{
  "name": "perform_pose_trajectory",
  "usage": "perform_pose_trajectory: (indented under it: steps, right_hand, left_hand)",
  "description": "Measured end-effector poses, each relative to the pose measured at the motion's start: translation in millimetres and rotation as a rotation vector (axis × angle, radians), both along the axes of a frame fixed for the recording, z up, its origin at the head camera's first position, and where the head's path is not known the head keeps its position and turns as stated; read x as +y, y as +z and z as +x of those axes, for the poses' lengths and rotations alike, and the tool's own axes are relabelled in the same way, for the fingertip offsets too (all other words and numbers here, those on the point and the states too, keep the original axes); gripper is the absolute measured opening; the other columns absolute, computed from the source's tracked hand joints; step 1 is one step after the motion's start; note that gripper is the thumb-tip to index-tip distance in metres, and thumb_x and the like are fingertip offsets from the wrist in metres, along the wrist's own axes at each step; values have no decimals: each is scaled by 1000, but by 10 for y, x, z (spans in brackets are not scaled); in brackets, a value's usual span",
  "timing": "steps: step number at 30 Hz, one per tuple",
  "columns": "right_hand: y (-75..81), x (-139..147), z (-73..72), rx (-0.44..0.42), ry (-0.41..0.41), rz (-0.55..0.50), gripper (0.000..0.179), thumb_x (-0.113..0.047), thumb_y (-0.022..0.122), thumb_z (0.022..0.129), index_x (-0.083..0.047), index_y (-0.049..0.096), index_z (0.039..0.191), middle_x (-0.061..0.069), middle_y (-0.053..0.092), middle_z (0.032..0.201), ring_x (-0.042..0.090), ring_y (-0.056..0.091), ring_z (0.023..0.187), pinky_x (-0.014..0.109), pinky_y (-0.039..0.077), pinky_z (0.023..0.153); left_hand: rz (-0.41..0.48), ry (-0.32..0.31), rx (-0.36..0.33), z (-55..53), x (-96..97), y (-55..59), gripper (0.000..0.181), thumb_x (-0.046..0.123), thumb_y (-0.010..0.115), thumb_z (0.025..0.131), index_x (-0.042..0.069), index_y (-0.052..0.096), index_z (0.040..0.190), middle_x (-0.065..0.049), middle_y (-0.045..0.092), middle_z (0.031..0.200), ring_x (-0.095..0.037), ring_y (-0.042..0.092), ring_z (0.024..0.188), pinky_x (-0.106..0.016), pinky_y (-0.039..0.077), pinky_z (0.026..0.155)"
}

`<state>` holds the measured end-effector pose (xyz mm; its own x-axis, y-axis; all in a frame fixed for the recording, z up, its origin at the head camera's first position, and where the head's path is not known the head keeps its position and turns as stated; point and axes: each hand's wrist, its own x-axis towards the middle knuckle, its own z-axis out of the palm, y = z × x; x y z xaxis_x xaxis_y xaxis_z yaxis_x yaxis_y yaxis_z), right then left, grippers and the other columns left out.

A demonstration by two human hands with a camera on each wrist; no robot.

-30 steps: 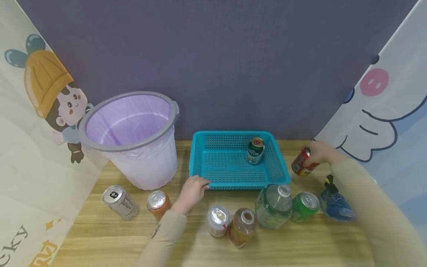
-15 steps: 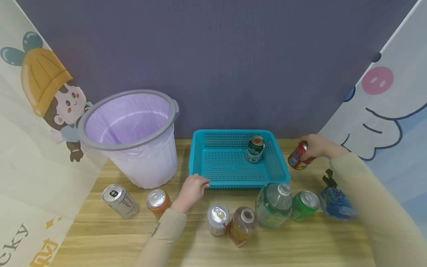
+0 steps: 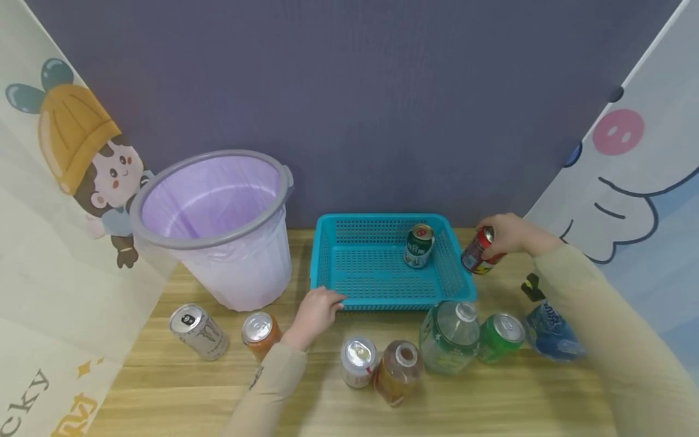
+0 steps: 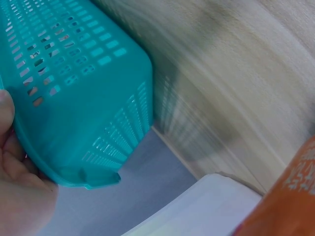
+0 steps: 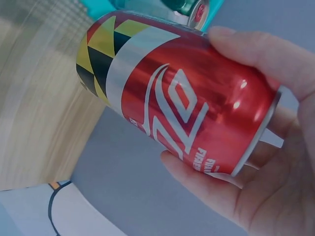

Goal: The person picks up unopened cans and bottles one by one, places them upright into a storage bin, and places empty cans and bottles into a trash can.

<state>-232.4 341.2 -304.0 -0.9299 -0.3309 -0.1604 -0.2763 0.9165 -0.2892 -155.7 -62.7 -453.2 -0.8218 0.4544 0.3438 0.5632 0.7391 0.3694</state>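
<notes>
A red can (image 5: 187, 98) with a yellow and black checked band is gripped near its top by my right hand (image 3: 510, 235), thumb on one side and fingers on the other. It tilts beside the right rim of the turquoise basket (image 3: 382, 301). My left hand (image 3: 317, 312) holds the basket's near rim at its left part, fingers curled over the edge, as the left wrist view also shows. Inside the basket, toward the right, stands a dark green can (image 3: 418, 247).
A bin (image 3: 246, 267) with a purple liner stands at left. Around the basket's front are a grey can (image 3: 199, 332), an orange can (image 3: 260, 334), a silver can (image 3: 358, 363), an amber bottle (image 3: 397, 373), a clear green bottle (image 3: 449, 337), a green can (image 3: 499, 337) and a crumpled blue bottle (image 3: 551, 334).
My right hand has carried the red can left and a little away from me, up to the basket's right rim. My left hand stays on the near rim.
</notes>
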Motion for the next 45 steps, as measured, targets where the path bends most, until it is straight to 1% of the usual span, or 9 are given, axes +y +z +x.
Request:
perform_pose_trajectory:
  steps: [8,12,18,22,25,30,34,38,45]
  right_hand:
    - [9,-162,14,6,39,-19,63,-12,80,63,13,56,115,25,64,97,28,64,79,37,55,63]
    - [1,-253,21,15,64,-18,61,-12,80,63,12,57,116,23,65,98,26,64,77,36,55,62]
    - [-40,-364,-14,26,109,-22,59,-9,79,65,11,58,116,20,66,97,23,64,77,35,55,63]
    - [-107,-437,-35,-2,127,-33,60,-9,79,66,11,56,118,21,65,99,22,64,79,34,56,63]
    - [-166,-488,-41,-40,139,-41,62,-9,80,66,11,55,119,21,65,101,21,64,79,33,56,63]
    - [-244,-562,-47,-73,162,-27,62,-11,80,66,9,56,119,19,65,101,19,64,79,31,55,64]
    - [-304,-595,-63,-66,169,-25,62,-11,80,66,8,56,120,18,66,101,18,63,79,30,54,64]
    - [-370,-612,-88,-45,201,-36,62,-11,80,65,10,57,119,18,66,99,19,63,78,31,54,64]
    - [-494,-623,-93,-46,230,-37,60,-8,81,65,11,58,116,16,66,96,17,63,77,29,54,63]
  left_hand:
    - [15,5,-28,-25,4,-17,16,8,70,83,5,72,98,-7,73,95,-24,65,88,-42,48,92]
    - [24,4,-35,-20,6,-21,16,7,70,83,3,72,98,-8,73,94,-24,65,87,-43,48,92]
    - [34,6,-35,-15,4,-23,16,7,70,82,4,72,98,-9,73,94,-24,64,86,-42,49,89]
    - [35,7,-22,-12,2,-21,16,7,71,82,4,73,97,-8,73,93,-24,65,86,-41,49,88]
    - [34,7,-15,-6,4,-15,16,8,71,82,4,73,97,-8,73,94,-23,65,86,-41,49,88]
    - [35,7,-20,5,8,-2,16,10,70,83,4,73,97,-7,73,93,-23,64,86,-39,49,86]
    - [27,13,-21,13,10,8,16,10,70,83,4,73,98,-7,73,94,-22,65,86,-39,49,88]
    - [9,15,-6,12,11,9,16,9,70,83,4,73,97,-7,73,94,-22,65,87,-41,48,91]
    - [35,9,-20,13,8,-3,16,10,69,83,4,73,97,-8,73,94,-23,65,88,-42,48,92]
